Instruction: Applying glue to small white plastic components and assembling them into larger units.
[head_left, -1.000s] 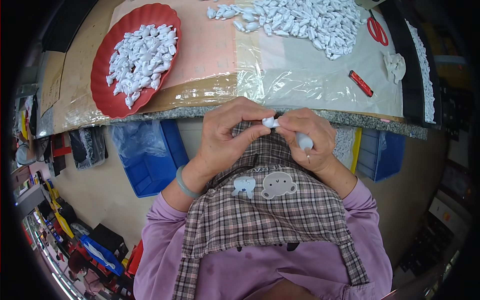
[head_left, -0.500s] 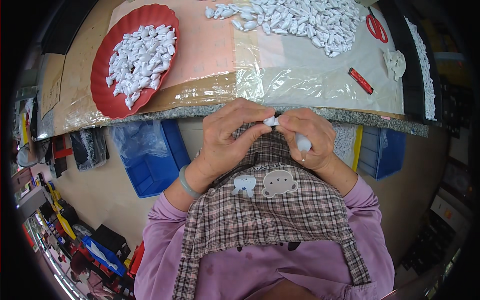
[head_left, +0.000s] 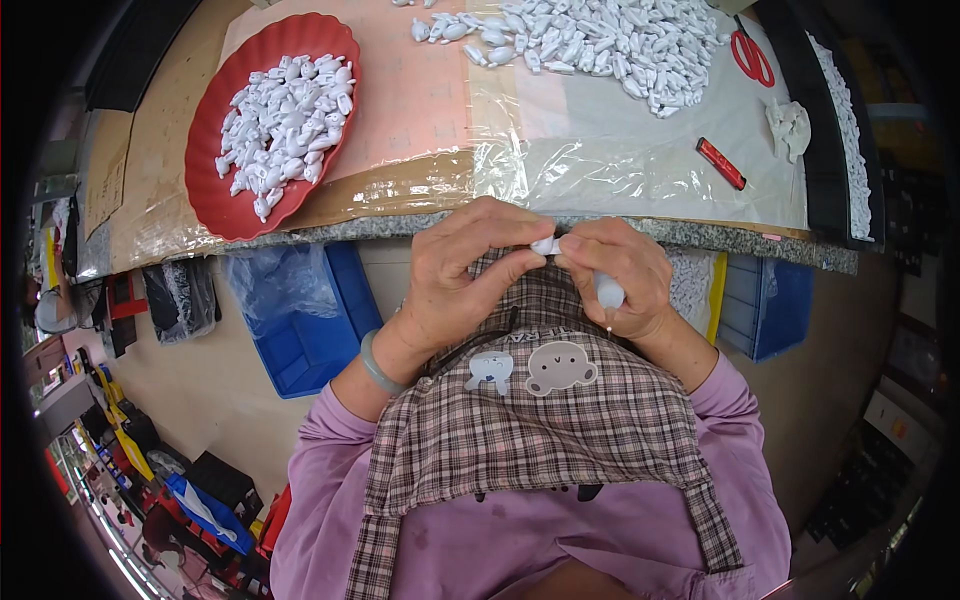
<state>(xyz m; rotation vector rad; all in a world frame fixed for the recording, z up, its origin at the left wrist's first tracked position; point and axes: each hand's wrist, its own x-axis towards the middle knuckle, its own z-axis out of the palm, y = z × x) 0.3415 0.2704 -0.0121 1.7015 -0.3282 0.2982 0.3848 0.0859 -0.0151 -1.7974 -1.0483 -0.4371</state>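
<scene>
Just in front of the table edge, my left hand pinches a small white plastic piece between thumb and fingertips. The fingertips of my right hand meet the piece's other end. Tucked in the right palm is a small whitish bottle with a thin tip pointing down toward my apron. Fingers cover most of the piece, so its full shape cannot be made out. On the table at left, a red scalloped plate carries many similar white pieces. A larger heap of white pieces lies at the back.
Red-handled scissors, a red lighter-like stick and crumpled white material lie at the table's right. Blue bins stand below the stone-edged table. Film and tape cover the tabletop.
</scene>
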